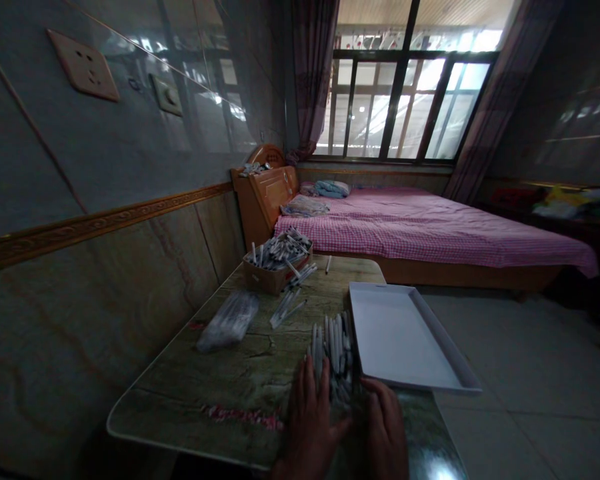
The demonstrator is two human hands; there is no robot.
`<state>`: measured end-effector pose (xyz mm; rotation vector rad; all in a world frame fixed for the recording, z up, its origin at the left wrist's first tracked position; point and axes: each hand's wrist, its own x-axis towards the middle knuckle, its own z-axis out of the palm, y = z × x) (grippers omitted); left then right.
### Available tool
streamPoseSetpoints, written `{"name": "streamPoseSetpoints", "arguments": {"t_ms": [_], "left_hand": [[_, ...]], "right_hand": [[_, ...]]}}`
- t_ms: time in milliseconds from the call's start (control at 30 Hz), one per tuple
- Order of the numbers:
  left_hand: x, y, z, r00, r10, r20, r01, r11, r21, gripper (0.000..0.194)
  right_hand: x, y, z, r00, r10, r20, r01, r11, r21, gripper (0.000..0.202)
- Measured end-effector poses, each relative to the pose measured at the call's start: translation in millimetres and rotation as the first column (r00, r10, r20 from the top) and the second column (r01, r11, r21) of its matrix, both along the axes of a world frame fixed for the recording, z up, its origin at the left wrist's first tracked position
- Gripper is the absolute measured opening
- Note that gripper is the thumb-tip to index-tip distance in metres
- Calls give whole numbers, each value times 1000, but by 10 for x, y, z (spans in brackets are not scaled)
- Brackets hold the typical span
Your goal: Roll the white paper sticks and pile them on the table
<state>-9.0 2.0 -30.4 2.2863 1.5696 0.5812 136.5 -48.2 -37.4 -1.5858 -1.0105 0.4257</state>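
Note:
Several whitish pens [336,340] lie side by side on the table, left of a white tray [405,337]. My left hand [313,417] rests at the near left of these pens, fingers apart and fingertips touching their ends. Close to the tray's near left corner is my right hand [386,423], its fingers curled together; what they hold, if anything, is hidden. A cardboard box [270,277] heaped with more pens stands farther back, with loose pens [286,310] in front of it.
A clear plastic bag [229,320] lies on the left of the table [180,393]. The tiled wall [80,320] runs along the left. Beyond the table is a bed [405,233] with a pink checked sheet. The tray overhangs the table's right edge.

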Motion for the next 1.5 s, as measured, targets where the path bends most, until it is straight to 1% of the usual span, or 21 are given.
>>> {"name": "streamPoseSetpoints", "arguments": {"t_ms": [33, 100, 167, 233, 367, 467, 533, 600, 667, 700, 733, 800, 867, 900, 967, 1067, 1167, 1267, 1400, 1467, 1500], "left_hand": [[10, 12, -9, 999, -16, -40, 17, 1000, 23, 93], [16, 55, -14, 996, -32, -87, 38, 997, 66, 97], [11, 120, 2, 992, -50, -112, 60, 995, 83, 92], [-2, 200, 34, 990, -67, -127, 76, 995, 70, 85], [-34, 396, 115, 985, -117, -128, 121, 993, 19, 79], [-53, 543, 167, 978, -185, -98, 184, 983, -23, 77], [-62, 599, 186, 971, -227, -81, 223, 974, -47, 79], [-66, 598, 181, 968, -238, -79, 235, 971, -43, 86], [-56, 550, 147, 973, -213, -91, 213, 977, -12, 98], [-45, 517, 122, 976, -193, -100, 195, 981, 11, 104], [-28, 486, 94, 979, -171, -112, 176, 984, 38, 108], [20, 444, 37, 982, -133, -133, 147, 984, 102, 113], [79, 445, -9, 984, -107, -141, 130, 977, 168, 111], [108, 462, -24, 985, -96, -141, 122, 973, 194, 109], [160, 519, -38, 986, -87, -140, 116, 969, 216, 106], [212, 635, -32, 984, -96, -151, 124, 973, 192, 104], [244, 750, -29, 977, -132, -168, 159, 974, 160, 100], [267, 840, -28, 970, -181, -159, 203, 970, 132, 101], [252, 905, 33, 960, -262, -99, 270, 959, 80, 106], [215, 914, 76, 957, -287, -39, 290, 954, 79, 103], [193, 914, 91, 958, -288, 7, 286, 954, 83, 98]], "right_hand": [[-1, -6, -34, 1000, 2, -10, -2, 1000, -21, 49], [-38, 8, -68, 999, 28, -21, -29, 998, -54, 50], [-115, 47, -70, 997, 69, -18, -70, 996, -59, 49], [-213, 105, -52, 996, 92, -18, -92, 995, -43, 48], [-400, 250, 9, 994, 85, -67, -85, 996, 6, 51], [-468, 324, 34, 991, 91, -100, -89, 996, 24, 51], [-445, 317, 19, 990, 104, -96, -101, 994, 30, 48], [-350, 261, -9, 993, 105, -45, -102, 994, 49, 42], [-191, 183, -16, 994, 76, 82, -84, 992, 95, 36], [-98, 149, -3, 984, 34, 172, -57, 990, 126, 34], [-3, 123, 23, 960, -20, 281, -27, 986, 163, 32], [166, 106, 101, 867, -127, 481, 40, 981, 188, 33], [281, 125, 182, 751, -146, 644, 72, 987, 140, 36], [316, 139, 211, 700, -125, 703, 77, 992, 100, 35], [356, 152, 235, 636, -54, 770, 72, 997, 11, 32], [391, 111, 197, 602, 46, 797, 33, 996, -82, 25], [431, 30, 119, 576, 79, 813, -9, 996, -90, 20], [449, -20, 42, 580, 34, 814, -15, 999, -31, 20], [423, -10, -25, 646, -57, 761, -2, 997, 77, 23], [417, 3, -36, 680, -99, 727, -1, 991, 137, 26], [422, 5, -37, 696, -121, 707, 2, 986, 167, 28]]}}
